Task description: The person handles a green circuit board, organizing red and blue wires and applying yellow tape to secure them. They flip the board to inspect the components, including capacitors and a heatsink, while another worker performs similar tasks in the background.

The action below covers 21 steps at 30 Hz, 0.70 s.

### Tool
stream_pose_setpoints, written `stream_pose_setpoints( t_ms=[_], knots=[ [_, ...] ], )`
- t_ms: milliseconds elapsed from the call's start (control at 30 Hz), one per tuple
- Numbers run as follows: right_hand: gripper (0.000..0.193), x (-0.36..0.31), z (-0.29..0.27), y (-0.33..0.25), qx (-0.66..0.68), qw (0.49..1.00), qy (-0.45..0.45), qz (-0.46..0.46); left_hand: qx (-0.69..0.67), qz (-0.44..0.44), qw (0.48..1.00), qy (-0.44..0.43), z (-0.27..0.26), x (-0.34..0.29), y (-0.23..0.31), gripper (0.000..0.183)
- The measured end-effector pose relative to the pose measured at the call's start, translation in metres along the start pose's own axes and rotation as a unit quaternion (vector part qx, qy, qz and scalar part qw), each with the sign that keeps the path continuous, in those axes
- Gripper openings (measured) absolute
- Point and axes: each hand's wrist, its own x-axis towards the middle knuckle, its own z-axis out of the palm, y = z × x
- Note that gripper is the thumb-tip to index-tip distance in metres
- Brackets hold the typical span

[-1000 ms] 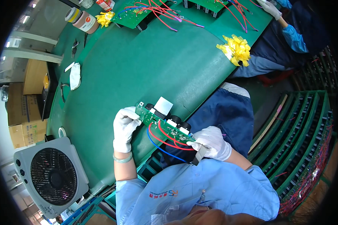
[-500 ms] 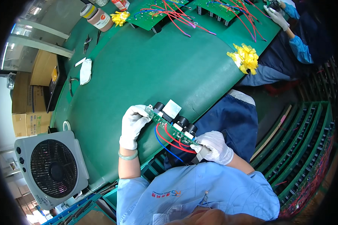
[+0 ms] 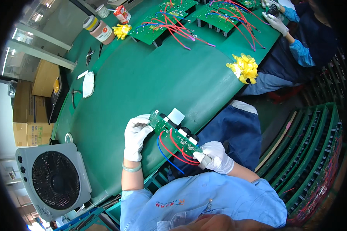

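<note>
A green circuit board (image 3: 172, 133) is held up between my two gloved hands, above the near edge of the table. My left hand (image 3: 136, 138) pinches its upper left end, and my right hand (image 3: 216, 157) grips its lower right end. Black round components and a white block (image 3: 176, 116) stick out from the far side of the board. Red wires (image 3: 173, 148) and a blue wire (image 3: 164, 154) hang from its near face toward my shirt. A silvery grey piece (image 3: 205, 161) shows at my right fingers; whether it belongs to the board I cannot tell.
The green table (image 3: 115, 92) carries wired boards (image 3: 162, 25), a jar (image 3: 101, 30), yellow tape bundles (image 3: 245, 68), pliers (image 3: 89, 57) and a white cloth (image 3: 88, 84). A box fan (image 3: 56, 179) stands left. Green racks (image 3: 304, 154) stand right. A co-worker's gloved hands (image 3: 275, 23) work at far right.
The board has tilted so that more of its wired green face shows. Both hands keep their grip on its ends. The whole view has shifted slightly.
</note>
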Motion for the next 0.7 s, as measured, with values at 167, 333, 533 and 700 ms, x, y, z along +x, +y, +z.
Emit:
stream_pose_setpoints(
  t_ms=[167,333,533,700],
  knots=[
    [0.026,0.017,-0.013,-0.003,0.239,0.873,0.108,0.412,0.02,-0.002,0.999,-0.036,0.008,0.002,0.006,0.049],
    [0.025,0.027,-0.029,0.014,0.274,0.856,0.112,0.424,0.121,-0.037,0.986,-0.104,0.02,0.003,0.015,0.067],
    [0.031,0.005,-0.031,0.037,0.286,0.833,0.09,0.465,0.11,-0.055,0.987,-0.099,0.013,0.004,0.007,0.065],
    [0.031,-0.014,-0.035,0.043,0.293,0.813,0.086,0.496,0.101,-0.061,0.988,-0.102,0.004,0.001,0.002,0.065]
  ],
)
